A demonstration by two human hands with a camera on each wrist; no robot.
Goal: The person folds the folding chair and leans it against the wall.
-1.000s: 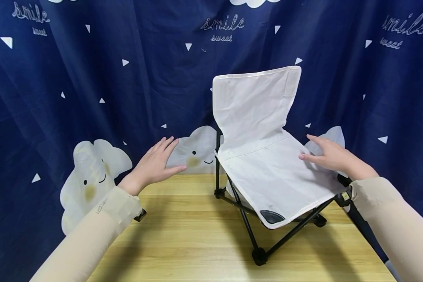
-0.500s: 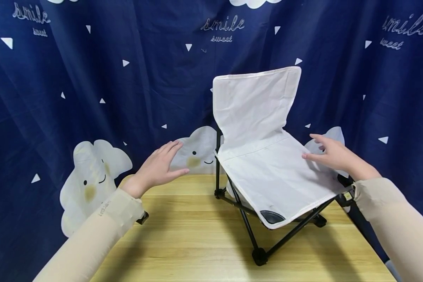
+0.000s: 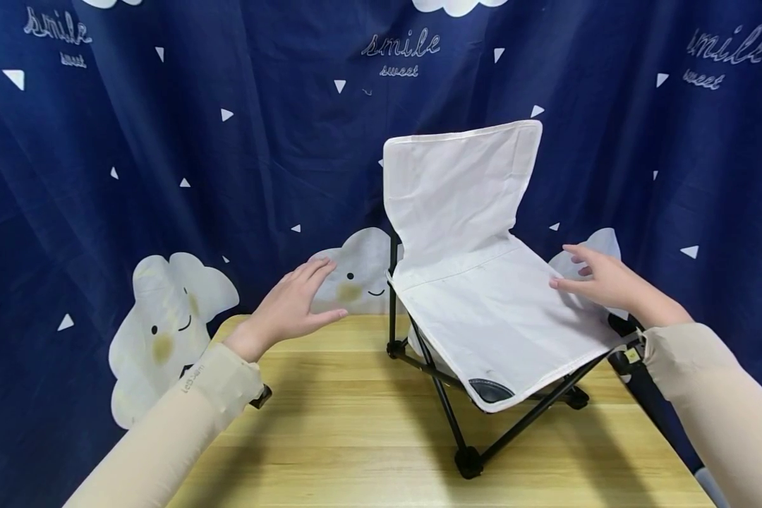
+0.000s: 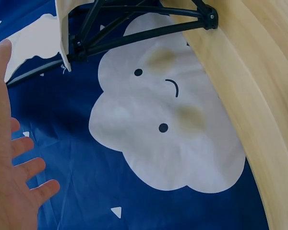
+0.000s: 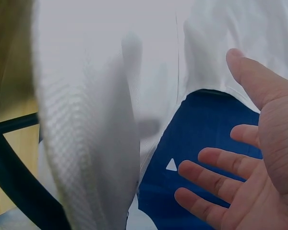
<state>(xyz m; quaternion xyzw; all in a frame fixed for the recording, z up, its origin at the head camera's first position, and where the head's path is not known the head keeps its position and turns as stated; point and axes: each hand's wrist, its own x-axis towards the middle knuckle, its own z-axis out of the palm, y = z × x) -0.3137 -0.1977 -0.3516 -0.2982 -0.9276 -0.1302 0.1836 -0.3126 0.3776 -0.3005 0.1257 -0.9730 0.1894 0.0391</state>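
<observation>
A white fabric folding chair (image 3: 482, 296) with a black tube frame stands unfolded on the wooden table, its backrest (image 3: 460, 183) towards the curtain. My left hand (image 3: 288, 303) hovers to the chair's left, fingers extended and thumb apart, holding nothing. In the left wrist view the same hand (image 4: 19, 163) shows spread fingers, apart from the chair frame (image 4: 144, 40). Over the right edge of the seat is my right hand (image 3: 603, 282), thumb spread and fingers loosely extended. The right wrist view shows this hand (image 5: 249, 158) with bare fingers beside the white fabric (image 5: 96, 110).
The light wooden table (image 3: 330, 423) bears the chair. Behind it hangs a dark blue curtain (image 3: 260, 127) with clouds and triangles. A small black piece (image 3: 262, 396) shows beside my left cuff, and a black part with a yellow label (image 3: 631, 356) by my right cuff.
Both hands have drifted slightly to the right, the left one also a little lower. The chair has stayed in place.
</observation>
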